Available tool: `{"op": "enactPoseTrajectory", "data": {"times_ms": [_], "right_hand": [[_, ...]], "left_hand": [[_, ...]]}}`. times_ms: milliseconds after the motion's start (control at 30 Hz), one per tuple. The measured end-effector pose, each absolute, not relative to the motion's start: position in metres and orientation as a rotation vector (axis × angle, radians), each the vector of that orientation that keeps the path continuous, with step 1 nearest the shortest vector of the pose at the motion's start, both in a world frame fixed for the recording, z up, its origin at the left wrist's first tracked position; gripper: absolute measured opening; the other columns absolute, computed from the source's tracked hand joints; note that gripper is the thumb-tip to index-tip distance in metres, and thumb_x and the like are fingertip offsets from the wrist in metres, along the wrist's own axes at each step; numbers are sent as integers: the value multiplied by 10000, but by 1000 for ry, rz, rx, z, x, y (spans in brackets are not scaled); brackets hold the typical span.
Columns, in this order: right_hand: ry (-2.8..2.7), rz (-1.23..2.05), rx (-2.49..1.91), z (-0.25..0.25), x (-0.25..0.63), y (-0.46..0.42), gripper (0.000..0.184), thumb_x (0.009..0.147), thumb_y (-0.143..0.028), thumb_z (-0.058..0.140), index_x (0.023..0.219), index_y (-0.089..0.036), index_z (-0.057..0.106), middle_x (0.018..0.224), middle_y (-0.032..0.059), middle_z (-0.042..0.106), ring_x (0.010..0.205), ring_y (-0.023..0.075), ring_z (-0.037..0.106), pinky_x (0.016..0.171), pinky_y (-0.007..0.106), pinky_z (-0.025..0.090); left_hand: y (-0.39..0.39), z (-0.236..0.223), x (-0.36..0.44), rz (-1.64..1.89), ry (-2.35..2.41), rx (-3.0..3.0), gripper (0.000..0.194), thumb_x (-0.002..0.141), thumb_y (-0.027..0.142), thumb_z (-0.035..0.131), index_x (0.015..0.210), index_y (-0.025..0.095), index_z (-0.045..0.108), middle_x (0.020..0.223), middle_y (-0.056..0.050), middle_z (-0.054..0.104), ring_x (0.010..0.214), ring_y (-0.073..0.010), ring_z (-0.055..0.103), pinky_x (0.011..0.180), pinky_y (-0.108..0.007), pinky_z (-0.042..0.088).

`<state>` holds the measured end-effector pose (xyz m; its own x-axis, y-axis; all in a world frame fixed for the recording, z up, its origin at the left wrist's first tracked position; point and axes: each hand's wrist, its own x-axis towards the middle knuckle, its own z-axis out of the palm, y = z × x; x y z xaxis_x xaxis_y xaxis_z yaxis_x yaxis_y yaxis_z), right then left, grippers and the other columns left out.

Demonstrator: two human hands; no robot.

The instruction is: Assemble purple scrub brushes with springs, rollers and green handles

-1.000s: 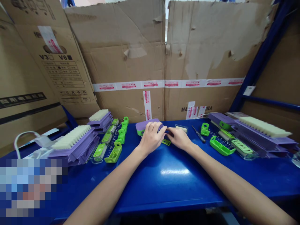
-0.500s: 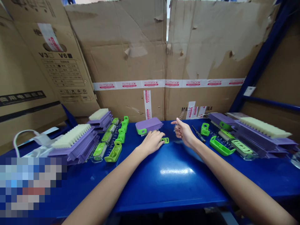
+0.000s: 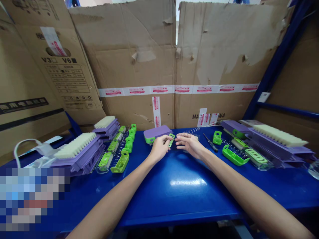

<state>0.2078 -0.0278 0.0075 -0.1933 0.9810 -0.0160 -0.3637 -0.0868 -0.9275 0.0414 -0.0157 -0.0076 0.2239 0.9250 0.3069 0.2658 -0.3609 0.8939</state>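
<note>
- Left hand (image 3: 161, 146) pinches green slotted plate (image 3: 171, 140) before the purple casing's (image 3: 157, 131) right end.
- Right hand (image 3: 188, 143), right of casing, half-curled by coil spring (image 3: 195, 129); pinch unconfirmed.
- Risk: loose grip could release spring.

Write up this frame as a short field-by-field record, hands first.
Left hand: pinches a small green plate
Right hand: fingers beside the plate, coil spring showing behind; grip unclear
Behind left hand: purple block with green end
Right of hands: slim dark tool
Flanks: purple parts with pale bristles, green pieces
Table: blue
Backdrop: taped cardboard
</note>
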Motion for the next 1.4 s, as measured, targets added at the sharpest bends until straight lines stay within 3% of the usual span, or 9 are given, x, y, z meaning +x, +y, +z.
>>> {"op": "enactPoseTrajectory", "data": {"times_ms": [133, 267, 700, 900, 1133, 1267, 1400], "right_hand": [[-1008, 1558, -816, 7, 209, -28, 296, 638, -168, 761, 894, -192, 614, 823, 30, 695, 705, 132, 647, 672, 276, 535], [-1045, 1607, -779, 7, 210, -29, 352, 620, -176, 776, 931, -212, 615, 874, 27, 701, 752, 148, 653, 728, 324, 533], [-1075, 1532, -750, 4, 204, -30, 315, 546, -197, 816, 779, -183, 604, 806, 19, 701, 769, 164, 665, 800, 352, 508], [-1027, 1509, -787, 5, 203, -29, 294, 563, -217, 811, 765, -187, 600, 765, 13, 693, 745, 158, 669, 758, 321, 511], [-1058, 1551, -785, 6, 201, -33, 317, 593, -218, 802, 838, -205, 601, 842, 23, 707, 804, 163, 670, 726, 300, 521], [-1106, 1585, -817, 7, 197, -37, 347, 645, -286, 783, 952, -223, 635, 868, 13, 697, 707, 122, 658, 603, 231, 520], [-1118, 1561, -829, 5, 194, -37, 323, 624, -292, 796, 903, -204, 658, 848, 13, 694, 659, 99, 642, 561, 200, 512]], "left_hand": [[-18, -5, 41, 1171, 1045, 1797, 293, 791, 253, 574, 1038, 109, 642, 748, -66, 684, 608, -135, 626, 511, -210, 469], [-20, -3, 41, 1261, 1097, 1915, 241, 773, 259, 598, 958, 134, 689, 816, -67, 713, 645, -143, 632, 573, -226, 476], [-16, 0, 41, 1261, 1110, 1781, 207, 738, 315, 620, 784, 124, 686, 645, -42, 675, 544, -133, 599, 517, -220, 448], [-16, 0, 41, 1269, 1166, 1806, 176, 745, 288, 597, 744, 132, 678, 600, -27, 656, 515, -128, 580, 510, -220, 426], [-19, -1, 40, 1327, 1337, 2122, 128, 797, 211, 566, 783, 177, 688, 753, -36, 703, 642, -151, 610, 615, -245, 436], [-22, 2, 39, 1340, 1326, 2315, 125, 818, 173, 554, 808, 184, 678, 822, -40, 701, 726, -158, 617, 699, -258, 435], [-23, 3, 40, 1353, 1317, 2262, 117, 816, 186, 566, 814, 184, 683, 826, -37, 706, 733, -161, 625, 704, -260, 445]]}}
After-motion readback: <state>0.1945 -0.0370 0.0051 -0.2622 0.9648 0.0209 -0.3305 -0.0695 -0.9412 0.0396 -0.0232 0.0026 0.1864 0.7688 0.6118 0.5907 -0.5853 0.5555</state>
